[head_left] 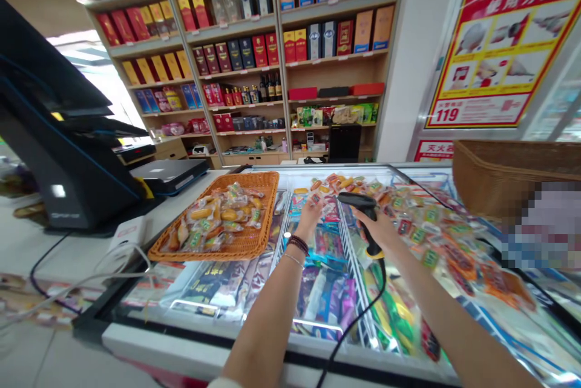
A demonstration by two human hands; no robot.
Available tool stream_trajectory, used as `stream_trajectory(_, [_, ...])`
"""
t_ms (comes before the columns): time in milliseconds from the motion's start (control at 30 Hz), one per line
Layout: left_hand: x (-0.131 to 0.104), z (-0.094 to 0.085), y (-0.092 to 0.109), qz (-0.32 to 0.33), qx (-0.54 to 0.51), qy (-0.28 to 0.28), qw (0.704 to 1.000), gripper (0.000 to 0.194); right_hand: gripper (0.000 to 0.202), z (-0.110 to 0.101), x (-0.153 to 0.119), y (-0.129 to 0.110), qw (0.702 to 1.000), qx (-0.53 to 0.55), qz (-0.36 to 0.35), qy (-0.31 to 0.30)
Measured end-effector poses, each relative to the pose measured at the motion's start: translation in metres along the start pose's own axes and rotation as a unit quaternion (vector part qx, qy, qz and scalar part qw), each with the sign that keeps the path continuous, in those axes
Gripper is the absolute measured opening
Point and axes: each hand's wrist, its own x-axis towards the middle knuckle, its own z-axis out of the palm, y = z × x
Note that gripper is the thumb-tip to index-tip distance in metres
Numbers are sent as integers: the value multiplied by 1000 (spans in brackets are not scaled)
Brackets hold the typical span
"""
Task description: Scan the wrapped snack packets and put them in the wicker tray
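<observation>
Two bare hands over a white glass-topped freezer (181, 342); the orange wicker basket (261, 232) serves as landmark. Right of the basket, the left hand (309, 213) holds a small clear-wrapped packet (316, 199) at its fingertips, the grip closed on it. Farther right of the basket, the right hand (380, 229) has its grip closed around the handle of a black handheld scanner (358, 200), whose head faces the packet, near but apart. Wrapped yellow and brown snacks (222, 215) lie inside the basket; similar loose packets (408, 212) spread to its right.
</observation>
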Motion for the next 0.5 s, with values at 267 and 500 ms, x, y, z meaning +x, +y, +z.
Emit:
stream_trajectory(267, [-2,-23,6,-7,-70,35,997,36,36,6,-12,2,970,-232,-67,-40])
stream_trajectory(500, [-5,-26,7,10,-62,51,997,38,29,11,-21,-8,956,-280,-85,-32])
